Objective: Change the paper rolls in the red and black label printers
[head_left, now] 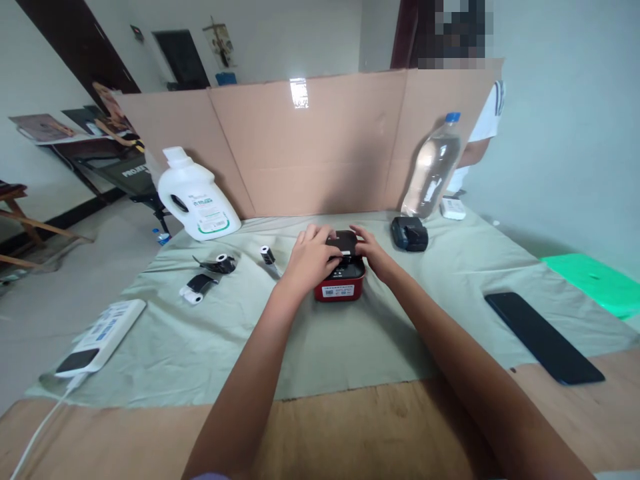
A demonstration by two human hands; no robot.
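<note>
A small red box-shaped device [339, 292] with a black top stands on the cloth in front of me, a white label on its near side. Its black lid [345, 241] is tilted up at the back. My left hand [313, 257] is curled over the left of the lid, fingers bent and thumb at its near edge. From the other side, my right hand [373, 253] grips the lid's right edge between thumb and fingers. The fingers partly cover the lid and the inside of the device.
On the left lie paper rolls [193, 292], a white power bank [103, 337] with a cable, and a white jug [200, 200]. At right are a dark device [409, 235], a water bottle [434, 170] and a phone [543, 337]. Cardboard [310, 150] stands behind; a person is beyond it.
</note>
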